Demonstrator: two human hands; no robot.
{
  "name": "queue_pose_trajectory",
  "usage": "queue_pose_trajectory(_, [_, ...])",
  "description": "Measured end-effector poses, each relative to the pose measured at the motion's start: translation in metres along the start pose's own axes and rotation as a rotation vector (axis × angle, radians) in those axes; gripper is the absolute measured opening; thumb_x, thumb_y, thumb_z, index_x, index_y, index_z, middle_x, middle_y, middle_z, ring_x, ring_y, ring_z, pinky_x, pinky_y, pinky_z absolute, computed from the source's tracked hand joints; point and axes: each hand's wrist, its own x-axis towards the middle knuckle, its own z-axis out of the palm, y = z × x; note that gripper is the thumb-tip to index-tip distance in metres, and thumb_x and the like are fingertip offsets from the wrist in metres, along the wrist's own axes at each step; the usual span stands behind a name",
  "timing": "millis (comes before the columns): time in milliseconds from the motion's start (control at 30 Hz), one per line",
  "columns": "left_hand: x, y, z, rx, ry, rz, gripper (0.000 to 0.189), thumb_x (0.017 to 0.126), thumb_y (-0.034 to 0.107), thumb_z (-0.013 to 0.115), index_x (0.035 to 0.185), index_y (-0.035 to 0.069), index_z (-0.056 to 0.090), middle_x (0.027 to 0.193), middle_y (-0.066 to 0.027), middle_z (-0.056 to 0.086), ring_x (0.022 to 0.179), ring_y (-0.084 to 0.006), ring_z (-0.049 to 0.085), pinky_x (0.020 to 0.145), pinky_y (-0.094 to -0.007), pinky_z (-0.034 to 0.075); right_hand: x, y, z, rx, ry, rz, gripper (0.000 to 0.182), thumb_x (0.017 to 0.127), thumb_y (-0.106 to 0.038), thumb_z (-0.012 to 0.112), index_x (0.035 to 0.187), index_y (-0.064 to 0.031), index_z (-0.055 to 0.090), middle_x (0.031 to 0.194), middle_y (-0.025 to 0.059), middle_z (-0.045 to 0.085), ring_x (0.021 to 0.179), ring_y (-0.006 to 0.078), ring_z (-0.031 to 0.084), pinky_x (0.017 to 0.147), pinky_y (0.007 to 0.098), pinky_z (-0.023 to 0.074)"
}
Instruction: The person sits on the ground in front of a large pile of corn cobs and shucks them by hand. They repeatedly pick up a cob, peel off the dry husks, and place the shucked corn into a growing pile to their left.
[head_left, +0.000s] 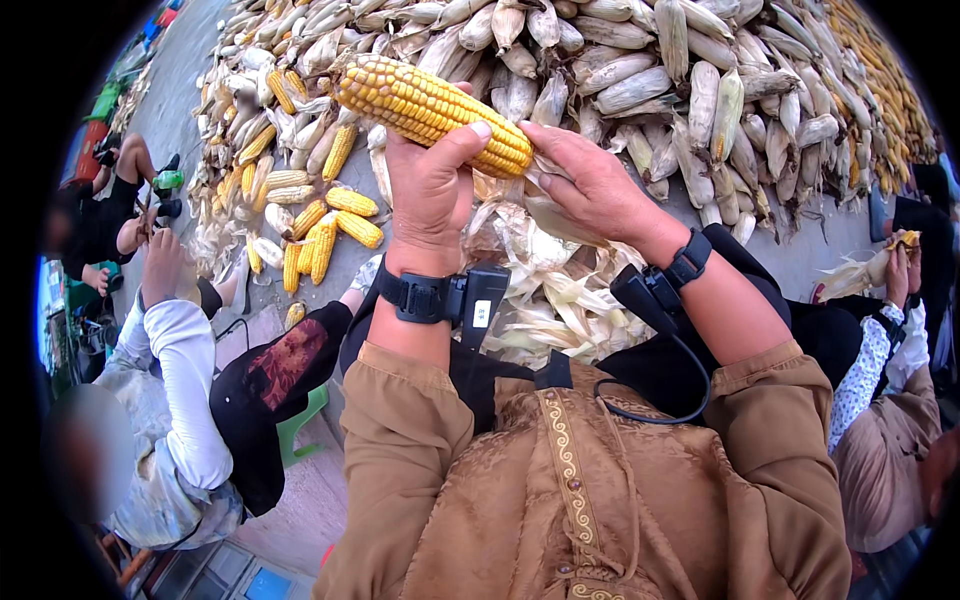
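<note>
My left hand (433, 176) is wrapped around an ear of corn (427, 109), its thumb pressed on the bare yellow kernels. The ear tilts, its tip up to the left and its base down to the right. At that base, my right hand (592, 176) pinches pale husk leaves (555, 206) that hang down from the ear. Whether those leaves are still joined to the ear is hidden by my fingers. Below my hands, between my legs, lies a heap of stripped dry husks (562, 300).
A large pile of unhusked corn ears (622, 82) rises ahead. Several bare yellow ears (319, 244) lie at left on the concrete ground (356, 176). A co-worker (180, 390) sits close on my left, near a green stool (304, 427); another person (885, 450) at right holds a partly husked ear (870, 270).
</note>
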Motion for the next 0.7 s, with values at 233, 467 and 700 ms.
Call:
queue_pose_trajectory(233, [-0.011, -0.005, 0.008, 0.286, -0.075, 0.021, 0.044, 0.066, -0.010, 0.060, 0.108, -0.002, 0.048, 0.104, -0.0101, 0.054, 0.093, -0.0186, 0.055, 0.083, -0.0306, 0.046, 0.015, -0.029, -0.017, -0.165, 0.045, 0.031, 0.072, 0.065, -0.015, 0.067, 0.128, -0.0012, 0.035, 0.125, 0.0173, 0.045, 0.117, 0.0327, 0.041, 0.098, 0.0359, 0.0346])
queue_pose_trajectory(467, [-0.015, -0.007, 0.015, 0.072, -0.105, -0.099, 0.044, 0.067, -0.008, 0.057, 0.109, -0.002, 0.049, 0.105, -0.0112, 0.054, 0.097, -0.0207, 0.054, 0.087, -0.0332, 0.044, 0.012, -0.013, 0.003, 0.223, 0.047, 0.170, 0.092, 0.055, -0.026, 0.080, 0.130, -0.0018, 0.032, 0.114, 0.0196, 0.053, 0.105, 0.0315, 0.053, 0.089, 0.0359, 0.0419])
queue_pose_trajectory(700, [-0.015, -0.007, 0.002, -0.015, -0.047, -0.138, 0.044, 0.065, -0.004, 0.058, 0.108, -0.003, 0.049, 0.104, -0.0117, 0.054, 0.094, -0.0219, 0.054, 0.087, -0.0350, 0.043, 0.001, 0.008, 0.028, 0.731, -0.193, 0.526, 0.039, 0.057, -0.011, 0.074, 0.091, 0.0007, 0.059, 0.082, 0.0047, 0.063, 0.074, 0.0092, 0.055, 0.070, 0.0252, 0.0459])
